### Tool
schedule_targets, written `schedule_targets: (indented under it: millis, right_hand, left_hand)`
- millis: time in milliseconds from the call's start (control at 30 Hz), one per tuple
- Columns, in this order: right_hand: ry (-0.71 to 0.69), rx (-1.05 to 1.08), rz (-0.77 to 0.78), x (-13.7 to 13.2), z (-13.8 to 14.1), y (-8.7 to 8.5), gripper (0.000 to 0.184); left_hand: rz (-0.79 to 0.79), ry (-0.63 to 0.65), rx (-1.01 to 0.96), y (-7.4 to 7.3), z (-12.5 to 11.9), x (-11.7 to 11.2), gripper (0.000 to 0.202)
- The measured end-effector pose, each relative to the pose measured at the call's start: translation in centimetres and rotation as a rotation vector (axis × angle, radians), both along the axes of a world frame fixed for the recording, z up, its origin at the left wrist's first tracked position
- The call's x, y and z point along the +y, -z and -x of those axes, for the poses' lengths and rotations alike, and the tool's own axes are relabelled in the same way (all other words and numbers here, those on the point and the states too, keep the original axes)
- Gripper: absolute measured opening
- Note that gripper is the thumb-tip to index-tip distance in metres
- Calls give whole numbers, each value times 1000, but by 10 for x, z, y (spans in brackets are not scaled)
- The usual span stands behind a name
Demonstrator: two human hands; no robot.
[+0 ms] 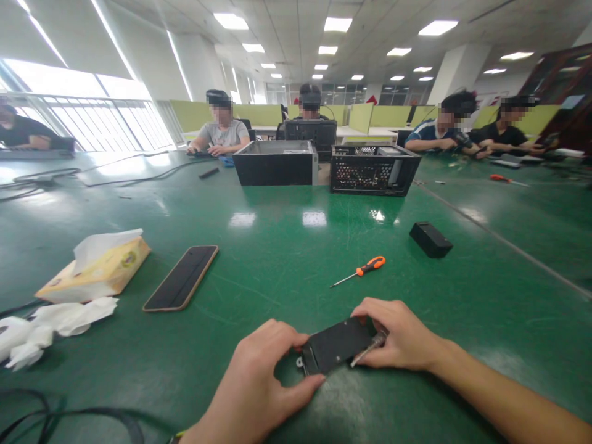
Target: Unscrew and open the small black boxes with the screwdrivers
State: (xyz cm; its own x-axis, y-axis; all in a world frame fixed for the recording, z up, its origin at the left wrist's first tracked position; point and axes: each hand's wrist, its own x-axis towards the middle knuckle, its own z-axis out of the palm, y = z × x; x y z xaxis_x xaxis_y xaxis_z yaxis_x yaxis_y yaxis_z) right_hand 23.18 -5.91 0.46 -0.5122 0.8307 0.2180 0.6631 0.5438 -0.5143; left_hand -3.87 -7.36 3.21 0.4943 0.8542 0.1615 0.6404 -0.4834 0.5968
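The person's left hand (261,373) and right hand (400,336) hold a flat black box (340,345) between them just over the green desk (259,246), the left fingers gripping its near end from above and below, the right fingers closed on its other end. A thin metal piece (370,349) lies along that end against the right thumb; whether it is joined to the box cannot be told, and the box's inside is hidden. Just beyond the right fingers is an orange-and-black screwdriver (370,266), and farther out to their right sits a small black block (430,239). Well ahead of both hands stand two topless metal cases: the left case (275,169) shows a pale patch on its inner wall, while the right case (370,180) has a side full of holes, with parts behind it too small to make out. Left of the left fingers lies a dark phone (182,279), and past it a yellow tissue box (104,285) with a white tissue (104,248) sticking out of its top and crumpled tissues (74,314) just in front.
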Motion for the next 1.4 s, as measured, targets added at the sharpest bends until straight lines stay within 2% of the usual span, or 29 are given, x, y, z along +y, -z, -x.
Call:
schedule_targets:
  millis: [133, 267, 367, 500, 667, 833, 1000, 1267, 1400]
  right_hand:
    - [-36, 26, -2, 2, -1, 3, 50]
    - [-72, 40, 10, 3, -2, 3, 50]
    - [-116, 48, 2, 4, -3, 2, 50]
    - [-185, 67, -1, 4, -3, 1, 51]
    - [-192, 75, 8, 6, -3, 3, 56]
    - [-168, 67, 16, 6, -5, 4, 56]
    - [-173, 54, 26, 7, -5, 2, 55]
    - [-168, 47, 35, 7, -4, -1, 51]
    - [-103, 59, 38, 5, -1, 3, 44]
  left_hand:
    - [-21, -15, 16, 0, -1, -1, 8]
    - [48, -26, -14, -4, 3, 5, 36]
    - [201, -1, -43, -8, 9, 18, 32]
    - [374, -3, -242, -6, 12, 39, 36]
    - [583, -69, -528, 3, -5, 53, 43]
    - [623, -117, -694, 10, -24, 59, 33]
    - [653, -181, -781, 15, -32, 64, 28]
    - [685, -171, -790, 15, -36, 71, 29]
    - [730, -157, -721, 12, -32, 73, 32]
